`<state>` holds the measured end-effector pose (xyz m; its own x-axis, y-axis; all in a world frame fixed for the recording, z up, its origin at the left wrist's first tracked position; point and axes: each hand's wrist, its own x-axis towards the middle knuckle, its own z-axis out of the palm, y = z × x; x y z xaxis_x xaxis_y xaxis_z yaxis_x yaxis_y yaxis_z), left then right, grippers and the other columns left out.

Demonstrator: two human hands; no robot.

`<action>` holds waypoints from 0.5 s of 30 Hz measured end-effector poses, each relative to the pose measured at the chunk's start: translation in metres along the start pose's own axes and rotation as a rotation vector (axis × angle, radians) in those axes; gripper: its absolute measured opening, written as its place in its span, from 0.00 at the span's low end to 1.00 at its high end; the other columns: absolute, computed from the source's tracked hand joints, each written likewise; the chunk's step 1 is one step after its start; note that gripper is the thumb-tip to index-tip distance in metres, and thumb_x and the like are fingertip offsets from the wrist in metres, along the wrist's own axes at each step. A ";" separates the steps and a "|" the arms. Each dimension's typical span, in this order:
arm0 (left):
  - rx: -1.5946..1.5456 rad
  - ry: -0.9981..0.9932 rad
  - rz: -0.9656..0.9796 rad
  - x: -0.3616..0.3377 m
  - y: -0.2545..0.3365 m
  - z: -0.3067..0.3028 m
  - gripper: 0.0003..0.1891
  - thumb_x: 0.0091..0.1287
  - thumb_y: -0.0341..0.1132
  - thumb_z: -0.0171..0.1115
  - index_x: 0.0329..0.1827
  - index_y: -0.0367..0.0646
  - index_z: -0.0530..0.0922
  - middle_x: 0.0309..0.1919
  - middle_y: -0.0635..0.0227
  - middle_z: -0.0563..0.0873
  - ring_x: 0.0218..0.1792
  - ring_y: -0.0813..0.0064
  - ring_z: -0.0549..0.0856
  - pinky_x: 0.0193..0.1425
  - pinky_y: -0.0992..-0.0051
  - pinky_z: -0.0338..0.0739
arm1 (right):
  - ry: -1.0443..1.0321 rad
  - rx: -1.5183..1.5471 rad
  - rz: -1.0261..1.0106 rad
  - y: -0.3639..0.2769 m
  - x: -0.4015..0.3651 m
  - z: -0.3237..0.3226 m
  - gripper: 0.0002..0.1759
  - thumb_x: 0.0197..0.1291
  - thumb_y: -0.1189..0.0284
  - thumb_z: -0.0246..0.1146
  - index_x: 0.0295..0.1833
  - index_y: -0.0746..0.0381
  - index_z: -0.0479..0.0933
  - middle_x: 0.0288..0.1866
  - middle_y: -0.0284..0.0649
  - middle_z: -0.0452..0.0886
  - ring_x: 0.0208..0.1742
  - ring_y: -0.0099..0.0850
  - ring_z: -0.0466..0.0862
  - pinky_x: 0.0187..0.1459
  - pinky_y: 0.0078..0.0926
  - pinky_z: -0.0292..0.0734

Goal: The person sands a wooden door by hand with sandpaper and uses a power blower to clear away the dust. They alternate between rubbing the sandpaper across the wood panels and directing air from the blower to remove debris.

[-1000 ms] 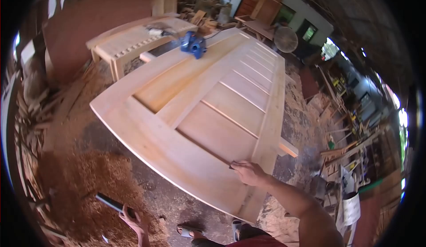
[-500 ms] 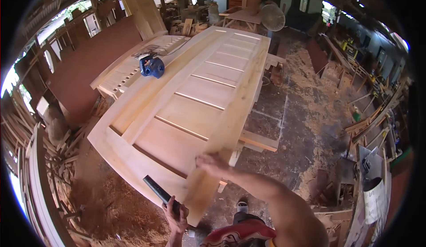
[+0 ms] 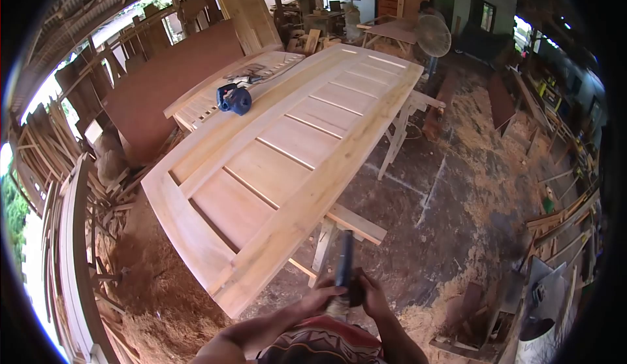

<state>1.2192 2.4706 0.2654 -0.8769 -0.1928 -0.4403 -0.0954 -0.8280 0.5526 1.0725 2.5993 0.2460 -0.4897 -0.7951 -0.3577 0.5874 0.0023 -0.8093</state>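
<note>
My left hand [image 3: 321, 297] is wrapped round a long dark bar [image 3: 345, 259], which points up and away in front of my body. Close beside it, my right hand [image 3: 373, 297] is closed on a small dark piece [image 3: 356, 288] that touches or nearly touches the bar; its exact shape is blurred. Both hands are held off the near edge of a large pale wooden panelled door [image 3: 261, 259], which lies flat on wooden supports. A blue power tool [image 3: 234, 99] rests on the door's far left edge.
Under the door, wooden trestle legs [image 3: 323, 249] and a jutting beam [image 3: 356, 223] show. A standing fan [image 3: 433, 36] is at the back, with a person [image 3: 426, 7] behind it. Long boards [image 3: 77, 259] lean at left. Wood scraps and shavings cover parts of the floor.
My right hand has left the door's surface and come in beside my left hand. The bar has moved right and now stands more upright. The view has shifted, so the door appears further left.
</note>
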 end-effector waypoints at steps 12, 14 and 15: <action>1.337 -0.125 0.622 0.121 0.007 0.071 0.29 0.67 0.40 0.72 0.70 0.41 0.75 0.64 0.52 0.82 0.64 0.51 0.84 0.66 0.59 0.80 | 0.261 -0.271 -0.240 -0.038 0.021 -0.081 0.24 0.73 0.70 0.64 0.71 0.63 0.72 0.58 0.40 0.81 0.57 0.32 0.83 0.57 0.31 0.80; 1.280 -0.069 0.646 0.144 0.031 0.062 0.24 0.68 0.38 0.71 0.65 0.40 0.78 0.61 0.53 0.83 0.63 0.53 0.85 0.65 0.60 0.81 | 0.348 -0.079 -0.153 -0.058 0.044 -0.091 0.23 0.73 0.68 0.64 0.69 0.63 0.72 0.58 0.40 0.81 0.56 0.33 0.83 0.58 0.32 0.80; 1.243 -0.022 0.674 0.161 0.045 0.041 0.21 0.68 0.37 0.70 0.62 0.39 0.80 0.60 0.53 0.84 0.62 0.54 0.85 0.64 0.61 0.81 | 0.389 0.018 -0.109 -0.069 0.058 -0.092 0.22 0.73 0.68 0.64 0.69 0.63 0.73 0.58 0.41 0.81 0.56 0.34 0.83 0.58 0.32 0.79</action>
<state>1.0546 2.4241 0.2485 -0.9262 -0.3418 0.1590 0.0019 0.4174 0.9087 0.9446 2.6091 0.2383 -0.7553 -0.5012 -0.4223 0.5277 -0.0830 -0.8454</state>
